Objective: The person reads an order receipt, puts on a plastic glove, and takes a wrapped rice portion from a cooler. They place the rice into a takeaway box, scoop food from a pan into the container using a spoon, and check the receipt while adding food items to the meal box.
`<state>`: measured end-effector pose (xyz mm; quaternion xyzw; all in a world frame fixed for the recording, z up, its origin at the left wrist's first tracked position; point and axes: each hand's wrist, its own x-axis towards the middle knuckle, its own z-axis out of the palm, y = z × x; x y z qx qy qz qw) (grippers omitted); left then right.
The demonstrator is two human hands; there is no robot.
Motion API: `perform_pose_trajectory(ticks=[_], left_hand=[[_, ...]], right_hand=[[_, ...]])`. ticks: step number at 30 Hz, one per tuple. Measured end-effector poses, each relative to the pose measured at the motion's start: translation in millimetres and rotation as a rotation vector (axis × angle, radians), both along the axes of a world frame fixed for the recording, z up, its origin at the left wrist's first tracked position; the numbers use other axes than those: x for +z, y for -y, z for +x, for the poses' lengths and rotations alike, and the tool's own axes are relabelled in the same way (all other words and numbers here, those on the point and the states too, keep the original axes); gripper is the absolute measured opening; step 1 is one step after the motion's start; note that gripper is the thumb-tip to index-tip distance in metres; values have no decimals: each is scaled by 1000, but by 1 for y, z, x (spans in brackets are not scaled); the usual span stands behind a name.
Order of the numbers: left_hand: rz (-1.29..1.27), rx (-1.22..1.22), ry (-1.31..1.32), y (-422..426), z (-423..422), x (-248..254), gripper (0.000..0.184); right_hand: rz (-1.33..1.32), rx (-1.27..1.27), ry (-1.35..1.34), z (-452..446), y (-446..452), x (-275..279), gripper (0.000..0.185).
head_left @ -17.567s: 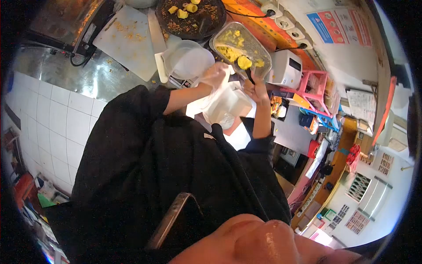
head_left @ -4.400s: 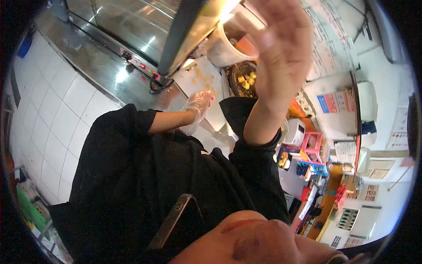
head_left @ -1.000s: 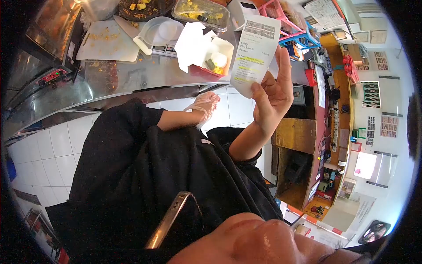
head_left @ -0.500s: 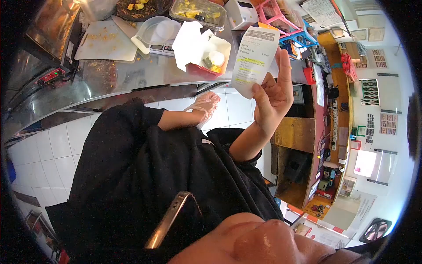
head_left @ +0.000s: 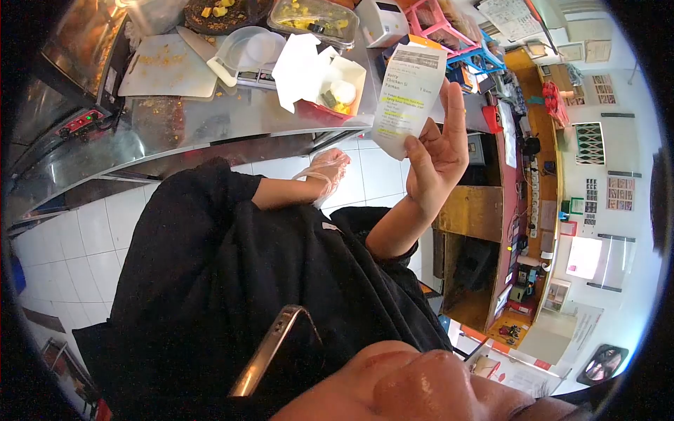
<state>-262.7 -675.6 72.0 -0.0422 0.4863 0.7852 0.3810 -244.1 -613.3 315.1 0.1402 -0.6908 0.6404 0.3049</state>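
Far left on the worktop (head_left: pixel 246 117), a cutting board (head_left: pixel 144 81) with a knife (head_left: pixel 195 45) beside it, then the open food box (head_left: pixel 295 71) – thin-walled, probably light, best taken low by its firm sides, not the flaps. Left hand (head_left: pixel 328 168), in a clear glove, hangs just off the worktop edge; fingers loosely curled, can't tell how far or if anything is inside. Receipt (head_left: pixel 407 95) sits right of the box, raised off the worktop – light, limp, easily creased; an edge pinch suits it. Right hand (head_left: pixel 439 167), bare, pinches its lower right edge, one finger extended.
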Motion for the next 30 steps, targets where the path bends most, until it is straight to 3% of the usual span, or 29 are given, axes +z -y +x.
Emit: perform_pose_trajectory(ticks=[12, 16, 18, 20, 22, 24, 28, 30], left_hand=[[28, 43, 60, -7, -9, -9, 10], [-78, 8, 21, -17, -35, -25, 8], [-106, 102, -335, -27, -53, -55, 7], [-111, 18, -288, -27, -74, -65, 6], [-686, -356, -681, -29, -107, -79, 13], [-598, -695, -812, -40, -129, -142, 18], [-491, -669, -925, -48, -150, -119, 15], [-719, -571, -803, -46, -166, -71, 16]], right_hand=[[-47, -54, 69, -7, -10, -5, 70], [-87, -95, 99, -21, -14, -6, 70], [-81, -98, 108, -31, -19, -11, 70], [-73, -95, 117, -43, -25, -13, 71], [-66, -77, 137, -57, -32, -13, 71], [-66, -72, 149, -74, -38, -13, 71], [-50, -60, 139, -114, -50, -11, 71], [-29, -50, 147, -129, -59, -14, 74]])
